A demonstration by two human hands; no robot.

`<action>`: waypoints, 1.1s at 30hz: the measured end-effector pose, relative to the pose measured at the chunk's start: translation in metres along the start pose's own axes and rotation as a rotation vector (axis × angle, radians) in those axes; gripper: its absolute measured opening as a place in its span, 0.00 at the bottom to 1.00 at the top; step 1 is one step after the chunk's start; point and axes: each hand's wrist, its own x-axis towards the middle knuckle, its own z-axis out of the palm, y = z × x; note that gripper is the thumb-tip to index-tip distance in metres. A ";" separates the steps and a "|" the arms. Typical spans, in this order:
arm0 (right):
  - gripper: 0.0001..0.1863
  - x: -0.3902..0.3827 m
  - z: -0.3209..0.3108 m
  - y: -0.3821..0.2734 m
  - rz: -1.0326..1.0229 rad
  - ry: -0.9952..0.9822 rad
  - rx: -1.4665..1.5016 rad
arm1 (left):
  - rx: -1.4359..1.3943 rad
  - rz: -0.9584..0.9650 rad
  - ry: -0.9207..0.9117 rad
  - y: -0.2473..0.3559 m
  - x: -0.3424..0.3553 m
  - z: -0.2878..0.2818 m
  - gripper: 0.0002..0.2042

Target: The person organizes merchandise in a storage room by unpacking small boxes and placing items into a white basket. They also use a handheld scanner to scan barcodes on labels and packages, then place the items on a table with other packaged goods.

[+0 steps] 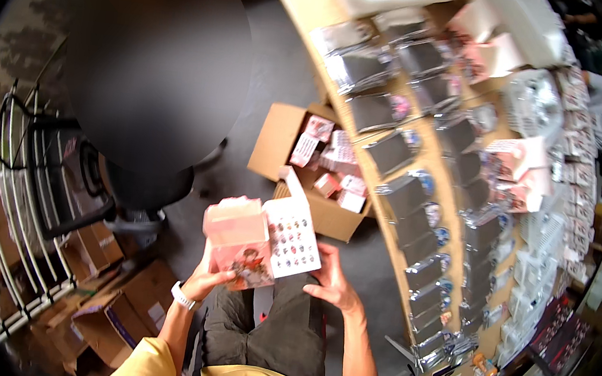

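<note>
Above my lap I hold a pink cardboard box [240, 227] with a printed figure on one face. Next to that face is a white panel [294, 234] with rows of small coloured figures, and a white flap stands up from its far edge. My left hand [208, 279] grips the box at its lower left corner, thumb in front; the other fingers are mostly hidden. At the panel's right edge is my right hand [337, 289], fingers and thumb apart. Its fingertips reach the panel's edge, though I cannot tell how firmly they touch.
An open carton [277, 140] of small pink-and-white boxes stands on the floor ahead. On the right, a long table [366, 147] carries rows of silvery packets [402, 159] and pink display boxes [517, 169]. A black chair [144, 184], a metal rack [18, 228] and cartons [111, 323] are left.
</note>
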 end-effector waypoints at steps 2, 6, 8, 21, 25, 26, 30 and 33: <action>0.51 -0.019 0.014 -0.027 -0.042 0.013 -0.181 | 0.123 0.044 -0.090 0.029 -0.021 0.027 0.55; 0.60 -0.062 0.045 -0.099 -0.149 0.191 -0.621 | 0.304 0.033 -0.209 0.059 -0.047 0.079 0.53; 0.62 -0.087 0.058 -0.126 -0.240 0.282 -0.734 | 0.396 0.083 -0.259 0.066 -0.050 0.105 0.51; 0.64 -0.228 0.064 -0.112 -0.307 0.826 -0.669 | 0.972 0.268 -0.839 0.102 -0.036 0.260 0.51; 0.63 -0.266 0.069 -0.098 -0.323 0.956 -0.530 | 0.873 0.071 -0.967 0.083 -0.018 0.283 0.51; 0.63 -0.275 0.064 -0.090 -0.356 0.975 -0.498 | 0.800 -0.021 -0.954 0.074 -0.010 0.282 0.51; 0.64 -0.322 0.038 -0.060 -0.656 0.952 0.010 | 0.741 -0.119 -0.986 0.043 0.001 0.317 0.46; 0.64 -0.365 0.025 -0.051 -0.822 0.929 0.332 | 0.817 -0.166 -1.067 0.011 0.006 0.362 0.45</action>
